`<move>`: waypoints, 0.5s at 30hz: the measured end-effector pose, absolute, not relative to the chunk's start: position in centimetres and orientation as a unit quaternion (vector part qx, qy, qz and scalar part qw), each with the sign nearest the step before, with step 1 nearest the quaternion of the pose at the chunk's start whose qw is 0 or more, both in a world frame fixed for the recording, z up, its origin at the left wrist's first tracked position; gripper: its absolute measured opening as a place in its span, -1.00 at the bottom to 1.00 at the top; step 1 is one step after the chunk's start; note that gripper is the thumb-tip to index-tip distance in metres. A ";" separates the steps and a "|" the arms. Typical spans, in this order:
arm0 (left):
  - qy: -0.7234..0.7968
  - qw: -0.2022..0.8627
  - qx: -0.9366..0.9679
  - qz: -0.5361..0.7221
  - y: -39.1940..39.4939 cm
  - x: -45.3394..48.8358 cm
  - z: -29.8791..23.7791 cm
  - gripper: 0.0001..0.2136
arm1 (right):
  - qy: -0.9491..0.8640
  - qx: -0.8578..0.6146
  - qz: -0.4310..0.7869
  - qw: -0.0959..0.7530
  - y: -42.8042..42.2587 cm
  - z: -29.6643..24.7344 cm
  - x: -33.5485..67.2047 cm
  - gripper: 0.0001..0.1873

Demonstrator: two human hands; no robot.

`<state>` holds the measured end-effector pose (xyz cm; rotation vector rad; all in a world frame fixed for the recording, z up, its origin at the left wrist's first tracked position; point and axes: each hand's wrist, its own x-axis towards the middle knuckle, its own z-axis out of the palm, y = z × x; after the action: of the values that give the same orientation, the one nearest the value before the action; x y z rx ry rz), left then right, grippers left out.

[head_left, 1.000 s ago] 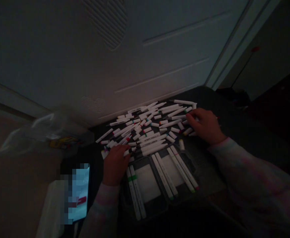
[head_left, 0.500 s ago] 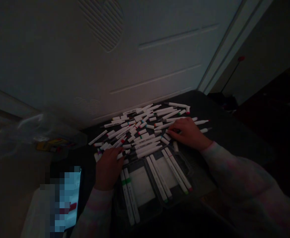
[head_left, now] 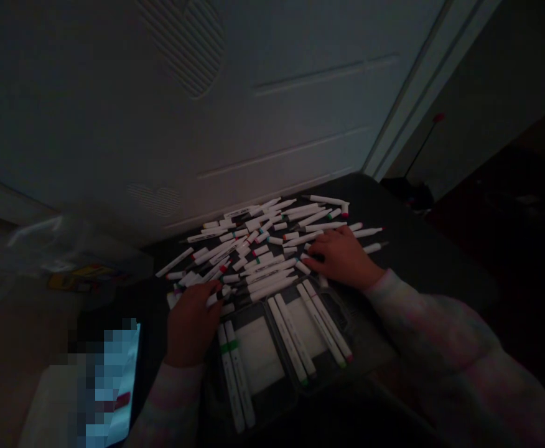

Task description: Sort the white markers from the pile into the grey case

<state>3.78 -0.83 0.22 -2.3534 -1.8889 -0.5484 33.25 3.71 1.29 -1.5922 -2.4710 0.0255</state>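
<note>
Dim light falls on the dark table [head_left: 440,274] against a pale door [head_left: 277,112]. On my feed, the right hand [head_left: 340,258] has drawn away from the right edge, bringing curled fingertips to the loose caps [head_left: 302,267]; whether they pinch one, I can't make out. Knuckles up near the front edge, the left hand [head_left: 193,323] wraps a white marker [head_left: 215,298] beside the clear case [head_left: 275,389]

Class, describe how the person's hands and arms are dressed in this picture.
The left hand and right hand are gloveless. Both the left sleeve and right sleeve are long and pale, with blurry pink patches. It is too dark to see finer details.
</note>
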 end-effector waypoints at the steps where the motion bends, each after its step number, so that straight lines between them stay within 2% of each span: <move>1: -0.619 0.037 -0.765 -0.176 -0.8 3.7 0.2 -0.78 | -0.836 -0.539 0.009 0.102 3.7 1.2 33.2 -0.65; 6: -0.625 0.040 -0.759 -0.180 -0.7 3.6 0.0 -0.77 | -0.832 -0.541 0.019 0.121 3.8 1.2 33.1 -0.68; 8: -0.619 0.044 -0.762 -0.187 -0.8 3.6 0.0 -0.77 | -0.819 -0.549 0.049 0.158 3.8 1.3 33.2 -0.71; 11: -0.617 0.047 -0.761 -0.195 -0.8 3.5 0.2 -0.79 | -0.761 -0.564 0.162 0.275 4.0 1.6 33.6 -0.74; 15: -0.613 0.046 -0.761 -0.207 -0.8 3.4 0.2 -0.79 | -0.559 -0.524 0.437 0.471 4.4 2.3 34.4 -0.76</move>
<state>3.43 -0.83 0.21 -2.3226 -1.8727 -0.6312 34.36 4.39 2.25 -1.2846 -1.3683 1.0702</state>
